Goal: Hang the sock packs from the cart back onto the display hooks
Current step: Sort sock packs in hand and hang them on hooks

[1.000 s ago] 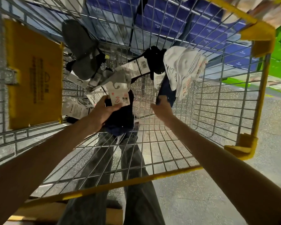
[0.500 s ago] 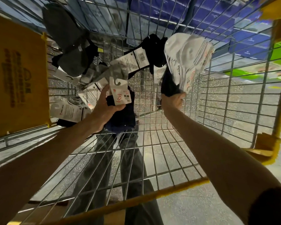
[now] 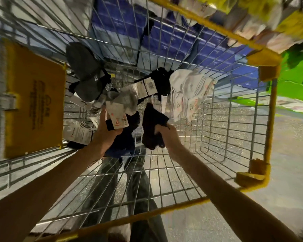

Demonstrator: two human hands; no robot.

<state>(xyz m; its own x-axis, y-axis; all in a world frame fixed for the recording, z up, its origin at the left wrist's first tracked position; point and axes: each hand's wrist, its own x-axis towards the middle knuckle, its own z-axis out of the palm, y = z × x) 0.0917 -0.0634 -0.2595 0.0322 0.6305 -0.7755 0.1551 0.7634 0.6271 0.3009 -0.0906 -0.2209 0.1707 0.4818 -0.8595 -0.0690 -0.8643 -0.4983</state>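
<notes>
Hands are both down inside the wire cart [image 3: 268,119], each with hold of a pack. The left hand [image 3: 107,135] has its fingers and thumb curled round a navy sock pack [image 3: 124,142], gripping it at the white header card with the red mark, and the dark socks hang below the palm. The right hand [image 3: 166,135] is clenched on a dark sock pack [image 3: 151,126] just beside it, near the middle of the cart. The fabric is bunched in the fist and sticks out above and below it. The two held packs sit close together but do not appear to touch.

More packs lie heaped toward the far end of the cart. A white sock pack [image 3: 187,95] with red-printed labels is nearest the far right corner. Touching its left edge is a black sock pack [image 3: 162,82] with a barcode card. A pale grey sock pack [image 3: 128,98] lies just beyond the left hand's fingertips, and a grey sock pack [image 3: 84,67] leans at the far left corner. A few carded packs [image 3: 80,135] lie along the left side, beside the yellow panel [image 3: 35,102] fixed to that wall.

Through the mesh bottom I can see the person's legs [image 3: 138,180] in dark trousers, and blue boxes [image 3: 122,28] show beyond the far end. The picture is blurred at the edges.
</notes>
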